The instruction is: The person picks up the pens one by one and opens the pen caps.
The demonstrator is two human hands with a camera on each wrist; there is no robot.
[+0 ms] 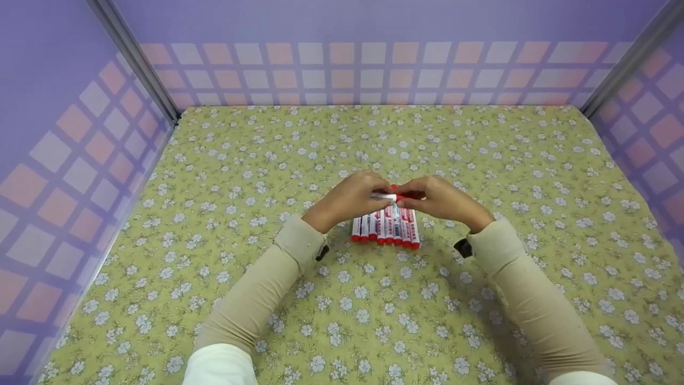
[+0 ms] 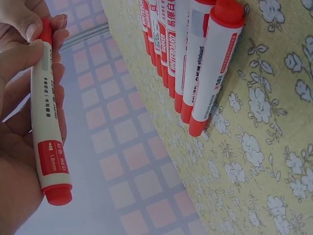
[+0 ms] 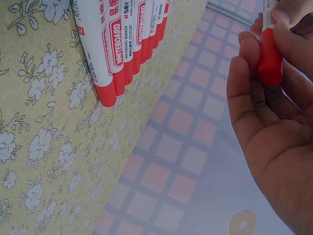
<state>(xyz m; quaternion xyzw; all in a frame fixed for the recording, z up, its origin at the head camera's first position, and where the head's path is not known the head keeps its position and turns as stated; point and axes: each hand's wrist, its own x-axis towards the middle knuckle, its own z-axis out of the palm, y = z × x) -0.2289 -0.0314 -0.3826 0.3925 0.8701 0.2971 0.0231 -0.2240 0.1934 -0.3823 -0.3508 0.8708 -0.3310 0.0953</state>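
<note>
Both hands hold one whiteboard marker (image 2: 50, 120), white with a red end plug and a red label patch, above a row of others. My left hand (image 1: 352, 197) grips its white barrel, thumb along the side. With thumb and fingers, my right hand (image 1: 444, 200) pinches the red cap (image 3: 270, 58), which meets the barrel. Just below the hands, several more red-and-white whiteboard markers (image 1: 386, 227) lie side by side on the cloth, red ends toward me. Their far ends are partly hidden under the hands in the head view.
A yellow-green floral cloth (image 1: 342, 326) covers the table. Purple panels with pink and white squares (image 1: 342, 53) stand along the back and both sides, joined by grey corner posts (image 1: 140, 59).
</note>
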